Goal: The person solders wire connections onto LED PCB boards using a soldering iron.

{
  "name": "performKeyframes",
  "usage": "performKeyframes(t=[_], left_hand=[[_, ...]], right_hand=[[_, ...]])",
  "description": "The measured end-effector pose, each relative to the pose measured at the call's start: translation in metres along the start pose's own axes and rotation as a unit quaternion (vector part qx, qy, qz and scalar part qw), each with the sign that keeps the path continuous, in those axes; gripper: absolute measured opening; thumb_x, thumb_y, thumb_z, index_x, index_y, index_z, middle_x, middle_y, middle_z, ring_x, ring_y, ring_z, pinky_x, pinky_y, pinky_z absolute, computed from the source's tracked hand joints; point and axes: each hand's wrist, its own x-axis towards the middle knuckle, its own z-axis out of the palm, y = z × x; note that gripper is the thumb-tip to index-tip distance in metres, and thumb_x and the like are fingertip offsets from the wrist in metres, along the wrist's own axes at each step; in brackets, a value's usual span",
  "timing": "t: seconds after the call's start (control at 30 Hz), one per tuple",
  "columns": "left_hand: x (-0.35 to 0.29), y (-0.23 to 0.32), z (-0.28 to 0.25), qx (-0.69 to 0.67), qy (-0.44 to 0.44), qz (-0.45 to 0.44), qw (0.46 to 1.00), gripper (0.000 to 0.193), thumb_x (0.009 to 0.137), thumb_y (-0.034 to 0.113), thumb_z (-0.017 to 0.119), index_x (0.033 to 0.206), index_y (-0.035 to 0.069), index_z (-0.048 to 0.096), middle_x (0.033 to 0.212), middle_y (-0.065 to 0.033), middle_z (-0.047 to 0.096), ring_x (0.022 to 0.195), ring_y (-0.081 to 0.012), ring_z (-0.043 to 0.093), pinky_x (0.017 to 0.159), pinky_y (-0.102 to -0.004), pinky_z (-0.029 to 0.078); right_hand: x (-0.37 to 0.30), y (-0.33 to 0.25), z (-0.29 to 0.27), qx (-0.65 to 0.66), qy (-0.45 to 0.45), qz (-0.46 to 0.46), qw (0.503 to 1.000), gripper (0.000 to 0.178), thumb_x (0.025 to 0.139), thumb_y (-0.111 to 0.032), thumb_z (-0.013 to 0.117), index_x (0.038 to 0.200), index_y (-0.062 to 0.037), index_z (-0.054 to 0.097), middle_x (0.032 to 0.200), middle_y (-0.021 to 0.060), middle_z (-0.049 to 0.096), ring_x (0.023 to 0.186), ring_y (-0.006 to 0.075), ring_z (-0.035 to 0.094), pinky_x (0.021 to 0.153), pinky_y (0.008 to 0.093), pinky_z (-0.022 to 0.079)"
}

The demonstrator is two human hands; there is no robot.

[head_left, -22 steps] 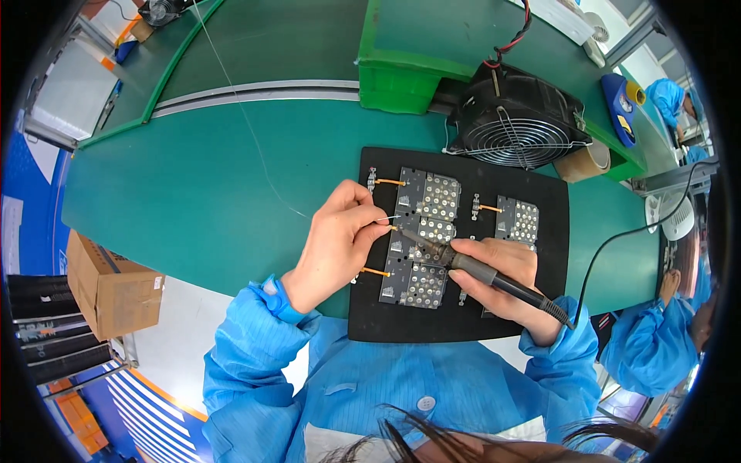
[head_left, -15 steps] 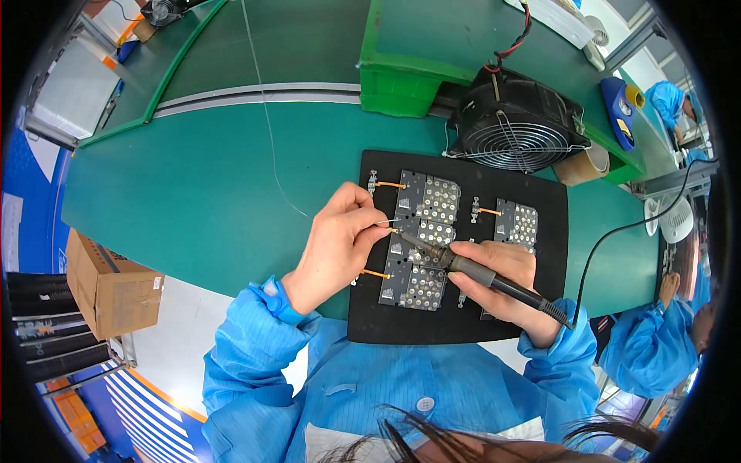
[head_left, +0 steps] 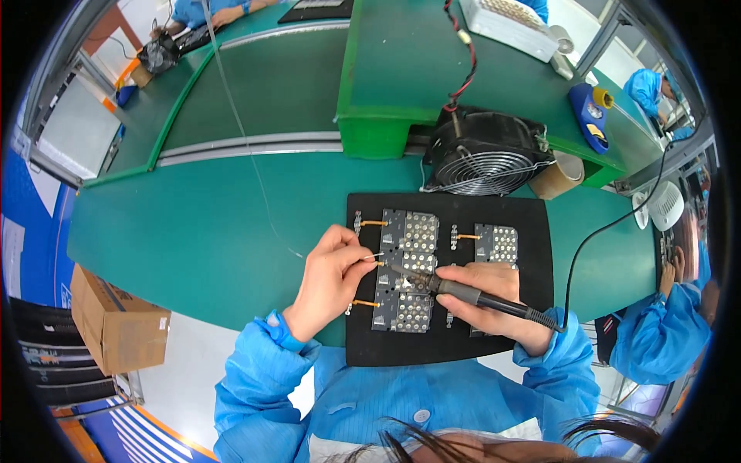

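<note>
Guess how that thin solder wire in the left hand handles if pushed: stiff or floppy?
Probably floppy: the solder wire runs as a long, hair-thin strand curving across the green bench. Likely very light, since the left hand pinches it with fingertips only. It would bend rather than push anything.

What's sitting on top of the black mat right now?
On the black mat lie a larger circuit board and a smaller one. The right hand with the soldering iron covers the smaller board's lower part.
</note>
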Motion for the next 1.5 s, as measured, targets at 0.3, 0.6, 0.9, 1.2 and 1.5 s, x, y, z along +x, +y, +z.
performKeyframes(t=[0.3,0.6,0.9,1.2,1.5], left_hand=[[-0.001,-0.001,0.001,-0.010,-0.007,-0.029,1.000,0.011,0.076,-0.004,0.071,0.086,0.000,0.068,0.090,-0.0064,0.053,0.064,-0.0132,0.049,0.054,-0.0265,0.040],[-0.001,-0.005,-0.001,-0.009,-0.009,0.006,1.000,0.008,0.080,0.001,0.071,0.087,0.001,0.068,0.092,-0.0056,0.053,0.063,-0.0108,0.048,0.054,-0.0249,0.040],[-0.002,-0.005,-0.003,-0.007,0.001,0.005,1.000,0.010,0.078,0.000,0.072,0.087,0.001,0.069,0.091,-0.0051,0.054,0.059,-0.0093,0.045,0.051,-0.0245,0.037],[-0.004,-0.002,-0.012,0.004,0.025,-0.047,0.999,0.010,0.075,-0.002,0.073,0.084,0.001,0.069,0.088,-0.0040,0.054,0.056,-0.0080,0.042,0.050,-0.0242,0.036],[-0.009,-0.008,-0.016,0.023,0.032,0.001,0.999,0.008,0.079,0.004,0.071,0.087,0.003,0.068,0.090,-0.0045,0.050,0.062,-0.0112,0.048,0.055,-0.0272,0.040]], right_hand=[[-0.012,-0.005,-0.018,-0.014,0.019,0.000,1.000,0.030,0.072,-0.010,0.076,0.099,0.0011,0.067,0.068,0.0096,0.065,0.053,0.0211,0.062,0.048,0.0284,0.047],[-0.030,-0.024,-0.048,-0.051,0.025,0.058,0.997,0.029,0.073,-0.012,0.074,0.096,0.0034,0.066,0.073,0.0147,0.067,0.059,0.0267,0.065,0.056,0.0332,0.051],[-0.057,-0.021,-0.066,-0.085,0.140,0.081,0.983,0.028,0.071,-0.010,0.074,0.095,0.0031,0.066,0.073,0.0143,0.067,0.062,0.0243,0.066,0.057,0.0287,0.050],[-0.075,-0.016,-0.079,-0.066,0.204,0.125,0.969,0.030,0.069,-0.011,0.075,0.094,0.0026,0.068,0.077,0.0145,0.069,0.066,0.0239,0.069,0.061,0.0290,0.052],[-0.101,-0.004,-0.091,-0.037,0.264,0.215,0.939,0.034,0.077,-0.013,0.070,0.105,0.0058,0.065,0.082,0.0131,0.067,0.072,0.0165,0.065,0.064,0.0246,0.050]])
